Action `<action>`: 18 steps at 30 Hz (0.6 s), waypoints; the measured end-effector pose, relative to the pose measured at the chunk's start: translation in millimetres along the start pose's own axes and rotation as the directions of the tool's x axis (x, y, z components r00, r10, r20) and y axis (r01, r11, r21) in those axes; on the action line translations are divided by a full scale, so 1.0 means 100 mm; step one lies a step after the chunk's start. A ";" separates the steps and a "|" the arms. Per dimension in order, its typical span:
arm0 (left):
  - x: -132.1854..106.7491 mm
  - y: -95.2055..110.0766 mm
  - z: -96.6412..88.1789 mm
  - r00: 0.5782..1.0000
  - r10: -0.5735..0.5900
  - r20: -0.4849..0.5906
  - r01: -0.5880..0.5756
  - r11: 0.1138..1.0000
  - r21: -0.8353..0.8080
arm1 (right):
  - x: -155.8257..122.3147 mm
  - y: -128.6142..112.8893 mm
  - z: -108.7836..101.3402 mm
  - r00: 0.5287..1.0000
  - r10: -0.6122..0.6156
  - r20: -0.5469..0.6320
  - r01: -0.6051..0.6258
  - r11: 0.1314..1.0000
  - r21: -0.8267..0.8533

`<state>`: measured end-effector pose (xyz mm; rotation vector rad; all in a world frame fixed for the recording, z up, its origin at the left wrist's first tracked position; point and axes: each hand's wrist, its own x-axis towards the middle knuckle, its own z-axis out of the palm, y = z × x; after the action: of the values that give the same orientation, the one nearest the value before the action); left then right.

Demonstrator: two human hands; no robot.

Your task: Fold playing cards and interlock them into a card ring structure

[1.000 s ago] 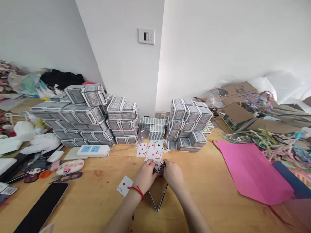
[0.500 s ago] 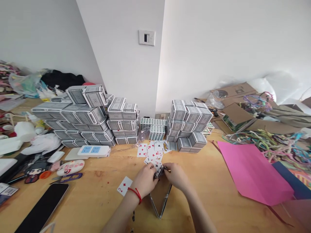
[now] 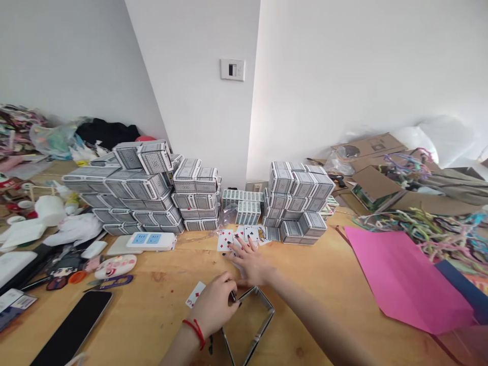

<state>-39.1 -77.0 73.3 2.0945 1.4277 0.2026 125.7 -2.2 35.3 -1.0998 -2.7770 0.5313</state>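
A diamond-shaped frame made of playing cards (image 3: 264,328) stands on its edges in front of me, hollow in the middle. At its left side, my left hand (image 3: 215,304) is closed with a dark card edge pinched between thumb and fingers. My right hand (image 3: 249,265) reaches beyond the frame, fingers spread over loose face-up playing cards (image 3: 224,240) and partly hiding them. Beside my left hand lies a three of diamonds card (image 3: 195,294), partly covered.
Stacked blocks of grey-backed cards stand left (image 3: 135,185) and right (image 3: 299,190) along the wall. A power strip (image 3: 152,241), a utility knife (image 3: 110,282) and a phone (image 3: 74,328) lie left. Pink paper (image 3: 404,284) and tangled pipe cleaners (image 3: 423,239) lie right.
My right hand has left the frame's far corner and moved forward and left onto the loose cards, its fingers opening. My left hand has shifted slightly left and nearer. The frame's far corner now shows.
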 end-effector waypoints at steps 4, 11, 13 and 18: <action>-0.02 -0.01 -0.01 1.000 -0.011 -0.021 0.011 1.000 -0.005 | 0.00 0.05 0.08 0.997 0.079 -0.021 -0.080 0.994 -0.070; 0.09 -0.03 -0.02 0.999 -0.015 -0.037 0.016 0.999 0.042 | -0.36 0.11 0.22 0.978 0.151 -0.144 -0.162 0.984 -0.073; 0.14 -0.06 -0.03 0.999 0.002 -0.046 0.000 0.999 0.044 | -0.50 0.10 0.23 0.971 0.162 -0.178 -0.174 0.983 -0.056; 0.28 -0.10 -0.07 0.998 0.008 -0.067 -0.004 0.998 0.069 | -0.83 0.08 0.26 0.949 0.188 -0.254 -0.204 0.978 -0.038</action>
<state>-38.9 -46.3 68.1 2.1664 1.4873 0.2311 185.5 -60.7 11.0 -1.3637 -2.4998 0.2983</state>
